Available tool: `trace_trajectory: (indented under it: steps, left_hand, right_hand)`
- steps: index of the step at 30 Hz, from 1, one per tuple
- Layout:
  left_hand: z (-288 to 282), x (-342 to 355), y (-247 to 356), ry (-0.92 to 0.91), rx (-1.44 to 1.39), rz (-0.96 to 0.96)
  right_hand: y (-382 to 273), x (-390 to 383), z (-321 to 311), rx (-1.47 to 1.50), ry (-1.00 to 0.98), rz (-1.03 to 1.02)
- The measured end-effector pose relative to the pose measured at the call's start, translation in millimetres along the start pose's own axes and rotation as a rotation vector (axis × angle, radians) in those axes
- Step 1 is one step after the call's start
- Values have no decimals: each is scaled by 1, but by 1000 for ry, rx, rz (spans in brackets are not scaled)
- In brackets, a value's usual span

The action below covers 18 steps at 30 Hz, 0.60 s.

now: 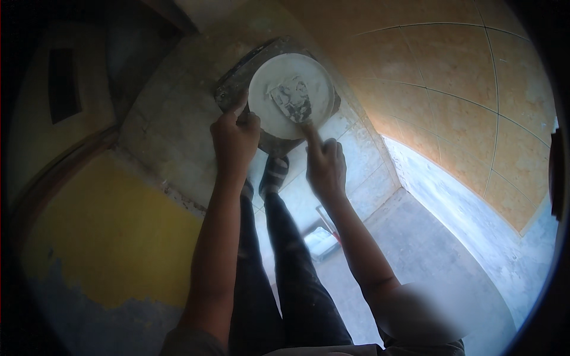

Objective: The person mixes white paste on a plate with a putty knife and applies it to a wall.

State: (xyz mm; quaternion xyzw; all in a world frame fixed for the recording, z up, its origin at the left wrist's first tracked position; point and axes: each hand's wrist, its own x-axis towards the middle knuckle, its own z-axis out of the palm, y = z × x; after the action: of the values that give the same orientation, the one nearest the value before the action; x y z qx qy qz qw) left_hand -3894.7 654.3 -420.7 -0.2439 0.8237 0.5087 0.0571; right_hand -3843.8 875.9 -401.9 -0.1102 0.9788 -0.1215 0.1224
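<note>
Hands: left hand (236,133) closed on the near-left rim of the white bucket (325,89), index finger stretched along the outside, thumb at the rim. Right hand (326,169) wrapped around the handle of the scraper (291,102), at the bucket's near-right side.

Scraper: broad blade over the bucket's opening, pointing away from the person and a bit left, smeared with white material and dark patches. Handle crosses the near rim. Can't tell how deep the blade sits, or whether it touches the bottom.

Bucket: round, open side up, ahead of the feet, between and beyond the hands. Whitish material inside. Dark, angular slab (233,83) shows around it, below; contact between the two is hidden.

Around: both forearms come up from the lower edge. Dark trousers (297,279), striped footwear (275,175) just this side of the bucket, on pale floor tiles (368,157). Pale tray-like item (320,240) with a red detail, near the right forearm. Orange-tan tiled wall (442,77) on the right; patchy yellow surface (119,225) on the left.
</note>
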Motion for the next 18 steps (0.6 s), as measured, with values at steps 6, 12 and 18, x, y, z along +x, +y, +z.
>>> trace_trajectory:
  steps: [6, 12, 18]
  left_hand:
    - [6, 1, -11, 47, 22, 0]
    - [14, 6, -23, 61, 91, 90]
    - [26, 6, -15, 29, 63, -8]
  right_hand:
    - [3, -16, -22, 339, -3, 39]
    - [28, -42, 0, 145, -7, 55]
    - [60, -57, 35, -6, -45, 6]
